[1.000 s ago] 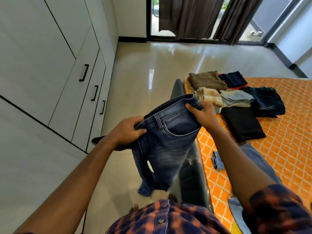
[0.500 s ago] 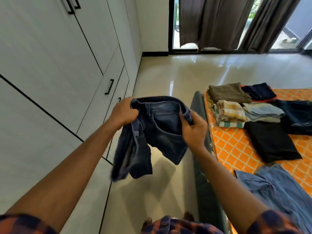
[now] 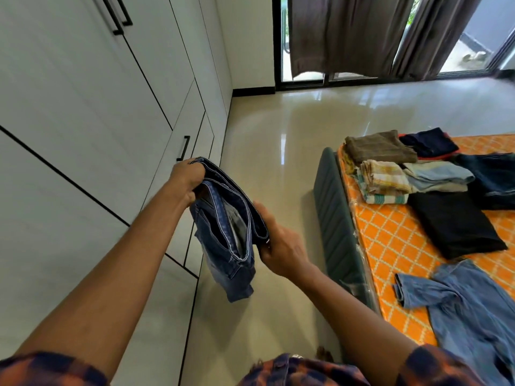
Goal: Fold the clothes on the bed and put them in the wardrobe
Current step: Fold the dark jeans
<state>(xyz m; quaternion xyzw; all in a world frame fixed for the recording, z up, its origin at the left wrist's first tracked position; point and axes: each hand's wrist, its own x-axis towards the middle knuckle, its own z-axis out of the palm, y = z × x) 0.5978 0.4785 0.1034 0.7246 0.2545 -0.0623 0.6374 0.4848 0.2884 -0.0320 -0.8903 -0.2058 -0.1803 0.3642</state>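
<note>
Denim jeans [image 3: 228, 235], folded into a thick bundle, hang above the floor [image 3: 278, 135], between the white wardrobe [image 3: 83, 107] on the left and the bed [image 3: 384, 246] on the right. The left hand [image 3: 186, 178] grips the bundle's far end, fingers [image 3: 195, 164] curled over the waistband. The right hand [image 3: 281, 246] holds its right edge, fingers [image 3: 263, 215] clamped on the denim. A light blue shirt [image 3: 468, 310] lies unfolded on the bed's near part.

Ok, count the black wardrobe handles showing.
3. The top handle and neighbouring handle sit side by side at top left; the lower handle is just above the left hand. Others may hide behind the jeans.
</note>
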